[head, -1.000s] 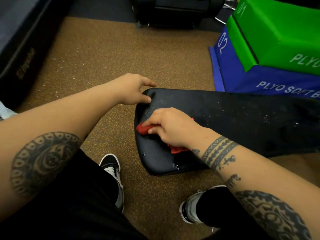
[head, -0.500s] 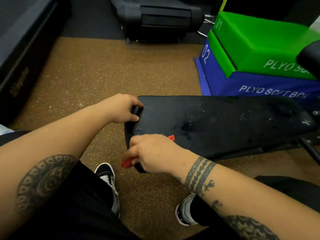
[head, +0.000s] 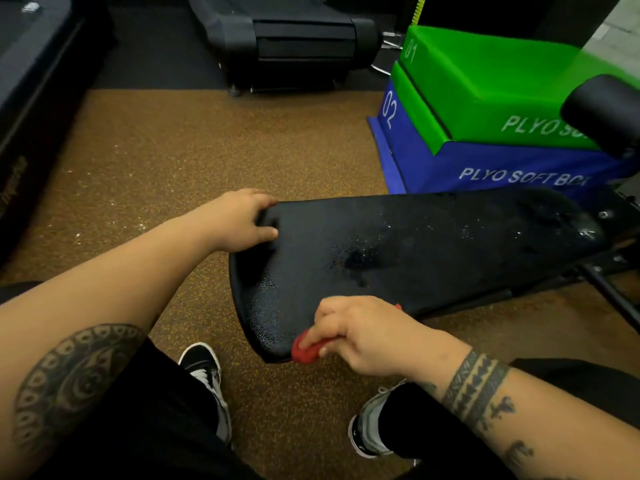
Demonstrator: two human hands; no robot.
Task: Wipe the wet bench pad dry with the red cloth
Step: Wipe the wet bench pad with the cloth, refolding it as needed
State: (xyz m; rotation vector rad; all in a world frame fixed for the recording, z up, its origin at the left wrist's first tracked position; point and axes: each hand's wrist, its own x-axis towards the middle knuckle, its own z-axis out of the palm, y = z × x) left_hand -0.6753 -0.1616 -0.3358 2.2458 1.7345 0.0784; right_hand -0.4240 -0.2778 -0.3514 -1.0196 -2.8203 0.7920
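The black bench pad (head: 415, 251) runs from the middle of the view to the right, with water droplets and a wet patch on its top. My left hand (head: 239, 220) grips the pad's far near-end corner, thumb on top. My right hand (head: 363, 330) is closed on the red cloth (head: 306, 351) and presses it against the pad's near corner edge. Most of the cloth is hidden under my fingers; a small red tip shows behind the hand.
Stacked green (head: 485, 84) and blue plyo soft boxes (head: 485, 171) stand behind the bench on the right. A black roller pad (head: 602, 112) sits at the right edge. Black gym equipment (head: 284, 39) stands at the back. My shoes (head: 207, 372) rest on brown speckled flooring.
My right hand slid the red cloth from the pad's top surface down to its near corner edge. My left hand shifted to grip the far corner. The view tilted up.
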